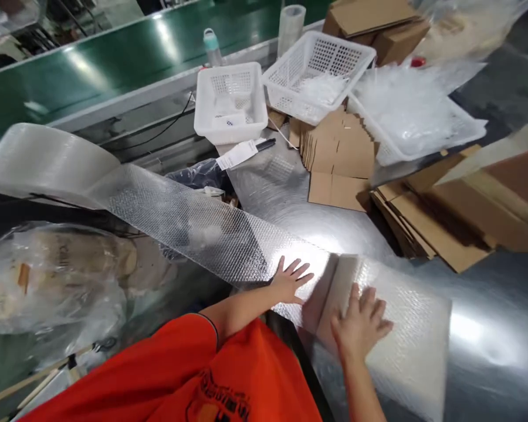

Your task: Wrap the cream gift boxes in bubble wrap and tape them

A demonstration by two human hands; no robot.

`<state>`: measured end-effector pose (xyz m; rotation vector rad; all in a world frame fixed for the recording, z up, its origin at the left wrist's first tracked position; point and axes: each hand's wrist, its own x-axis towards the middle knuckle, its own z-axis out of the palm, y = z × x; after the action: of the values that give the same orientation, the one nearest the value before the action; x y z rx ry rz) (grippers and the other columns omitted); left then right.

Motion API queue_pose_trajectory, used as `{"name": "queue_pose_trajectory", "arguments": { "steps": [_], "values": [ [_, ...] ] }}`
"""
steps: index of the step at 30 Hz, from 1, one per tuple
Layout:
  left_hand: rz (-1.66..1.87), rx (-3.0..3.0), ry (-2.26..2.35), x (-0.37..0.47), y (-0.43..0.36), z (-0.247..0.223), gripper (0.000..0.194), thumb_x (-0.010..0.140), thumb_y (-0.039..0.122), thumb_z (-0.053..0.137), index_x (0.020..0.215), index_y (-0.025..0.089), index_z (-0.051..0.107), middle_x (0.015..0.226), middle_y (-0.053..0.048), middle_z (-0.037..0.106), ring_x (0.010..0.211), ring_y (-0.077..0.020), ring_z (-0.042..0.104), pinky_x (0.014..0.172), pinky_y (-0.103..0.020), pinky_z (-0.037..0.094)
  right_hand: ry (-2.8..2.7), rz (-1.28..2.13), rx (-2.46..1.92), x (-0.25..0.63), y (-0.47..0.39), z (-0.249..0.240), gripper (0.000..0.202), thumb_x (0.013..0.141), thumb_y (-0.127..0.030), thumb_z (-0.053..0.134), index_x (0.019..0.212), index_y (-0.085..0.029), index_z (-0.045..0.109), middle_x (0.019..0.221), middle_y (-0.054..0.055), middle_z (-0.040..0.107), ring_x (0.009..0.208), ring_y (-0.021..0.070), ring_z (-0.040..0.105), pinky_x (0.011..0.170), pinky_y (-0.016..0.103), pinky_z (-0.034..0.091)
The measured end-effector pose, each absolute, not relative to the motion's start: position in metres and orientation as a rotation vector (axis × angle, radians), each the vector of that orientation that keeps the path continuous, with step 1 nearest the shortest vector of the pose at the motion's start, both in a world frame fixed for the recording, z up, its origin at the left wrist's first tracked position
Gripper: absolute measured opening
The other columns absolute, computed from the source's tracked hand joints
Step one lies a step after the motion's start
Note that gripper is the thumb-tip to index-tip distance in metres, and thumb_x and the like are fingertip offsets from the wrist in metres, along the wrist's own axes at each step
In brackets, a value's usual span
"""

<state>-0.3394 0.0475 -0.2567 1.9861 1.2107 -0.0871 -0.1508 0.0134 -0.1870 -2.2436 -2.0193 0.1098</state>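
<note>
From a large roll (48, 161) at the left, a strip of clear bubble wrap (189, 220) stretches down across the metal table. My left hand (290, 281) lies on the strip near the table's edge, its fingers spread. To the right, a flat rectangular bundle covered in bubble wrap (409, 328) rests on the table. My right hand (361, 322) is over the left part of the bundle, palm down with fingers apart. What is inside the bundle cannot be made out.
Beyond the table runs a green conveyor (127, 58). White baskets (231, 132) stand at the back, one with a bottle (212, 47) behind it. Flattened cardboard (343, 146) and more cartons (440, 223) lie at the right. Plastic bags (57, 281) are at the lower left.
</note>
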Motion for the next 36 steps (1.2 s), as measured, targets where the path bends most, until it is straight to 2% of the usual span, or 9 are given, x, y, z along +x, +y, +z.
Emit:
{"name": "queue_pose_trajectory", "arguments": {
  "steps": [4, 8, 11, 16, 19, 27, 31, 33, 36],
  "values": [
    [-0.119, 2.052, 1.239, -0.340, 0.045, -0.262, 0.095, 0.083, 0.068, 0.063, 0.159, 0.032, 0.018, 0.168, -0.003, 0.002, 0.155, -0.0353, -0.006, 0.115, -0.067, -0.018, -2.064, 0.040, -2.270, -0.162, 0.014, -0.190, 0.058, 0.094, -0.025, 0.041, 0.150, -0.009, 0.041, 0.158, 0.027, 0.030, 0.149, 0.0447, 0.014, 0.108, 0.077, 0.020],
    [-0.168, 2.122, 1.250, -0.360, 0.047, -0.268, 0.113, 0.072, 0.077, 0.067, 0.160, 0.032, 0.012, 0.167, -0.008, -0.007, 0.153, -0.0435, -0.006, 0.111, -0.075, -0.014, -2.140, 0.038, -2.327, -0.164, 0.017, -0.194, 0.059, 0.093, -0.021, 0.040, 0.151, -0.006, 0.039, 0.159, 0.027, 0.026, 0.149, 0.0463, 0.013, 0.108, 0.076, 0.019],
    [-0.245, 2.186, 1.231, -0.377, 0.052, -0.270, 0.116, 0.071, 0.080, 0.065, 0.159, 0.034, 0.006, 0.167, -0.008, -0.008, 0.152, -0.0462, -0.006, 0.109, -0.080, -0.009, -2.163, 0.120, -2.406, -0.163, 0.020, -0.195, 0.064, 0.093, -0.029, 0.047, 0.153, -0.007, 0.036, 0.161, 0.026, 0.022, 0.148, 0.0487, 0.013, 0.109, 0.076, 0.017],
    [-0.364, 2.244, 1.195, -0.383, 0.057, -0.275, 0.118, 0.071, 0.078, 0.067, 0.158, 0.035, 0.000, 0.166, -0.008, -0.009, 0.151, -0.0471, -0.007, 0.108, -0.082, -0.004, -1.960, 0.013, -2.377, -0.163, 0.027, -0.173, 0.068, 0.099, -0.045, 0.037, 0.154, -0.005, 0.032, 0.162, 0.024, 0.022, 0.150, 0.0409, 0.015, 0.113, 0.070, 0.017],
    [-0.447, 2.238, 1.207, -0.380, 0.058, -0.282, 0.121, 0.069, 0.078, 0.068, 0.157, 0.036, -0.003, 0.165, -0.007, -0.012, 0.150, -0.0474, -0.011, 0.106, -0.083, -0.005, -1.804, -0.166, -2.350, -0.160, 0.032, -0.172, 0.067, 0.101, -0.041, 0.030, 0.153, 0.000, 0.030, 0.160, 0.025, 0.024, 0.152, 0.0365, 0.013, 0.117, 0.067, 0.011],
    [-0.623, 2.222, 1.297, -0.372, 0.060, -0.275, 0.117, 0.071, 0.066, 0.071, 0.157, 0.035, -0.003, 0.165, -0.006, -0.014, 0.149, -0.0457, -0.017, 0.107, -0.083, -0.003, -1.877, 0.139, -2.435, -0.173, 0.019, -0.204, 0.068, 0.092, -0.030, 0.048, 0.152, -0.002, 0.034, 0.161, 0.022, 0.023, 0.150, 0.0391, 0.020, 0.119, 0.062, 0.014],
    [-0.729, 2.259, 1.348, -0.369, 0.054, -0.263, 0.110, 0.075, 0.057, 0.070, 0.158, 0.033, 0.003, 0.166, -0.007, -0.011, 0.150, -0.0441, -0.015, 0.108, -0.082, 0.003, -2.053, 0.083, -2.110, -0.184, -0.069, -0.215, 0.056, 0.091, -0.030, 0.053, 0.144, -0.012, 0.051, 0.159, 0.016, 0.034, 0.148, 0.0358, 0.027, 0.120, 0.056, 0.022],
    [-0.775, 2.311, 1.351, -0.370, 0.052, -0.260, 0.104, 0.079, 0.058, 0.065, 0.159, 0.030, 0.006, 0.167, -0.008, -0.009, 0.152, -0.0423, -0.012, 0.110, -0.080, 0.006, -2.151, 0.032, -1.847, -0.166, -0.124, -0.224, 0.047, 0.091, -0.023, 0.050, 0.138, -0.020, 0.057, 0.153, 0.012, 0.046, 0.143, 0.0298, 0.038, 0.116, 0.050, 0.033],
    [-0.862, 2.350, 1.382, -0.368, 0.055, -0.257, 0.100, 0.081, 0.059, 0.060, 0.160, 0.025, 0.009, 0.167, -0.011, -0.007, 0.153, -0.0414, -0.006, 0.111, -0.078, 0.011, -1.756, -0.138, -2.069, -0.092, -0.201, -0.227, 0.035, 0.095, -0.023, 0.045, 0.126, -0.019, 0.061, 0.136, 0.017, 0.059, 0.121, 0.0277, 0.057, 0.096, 0.043, 0.051]
  ]
}}
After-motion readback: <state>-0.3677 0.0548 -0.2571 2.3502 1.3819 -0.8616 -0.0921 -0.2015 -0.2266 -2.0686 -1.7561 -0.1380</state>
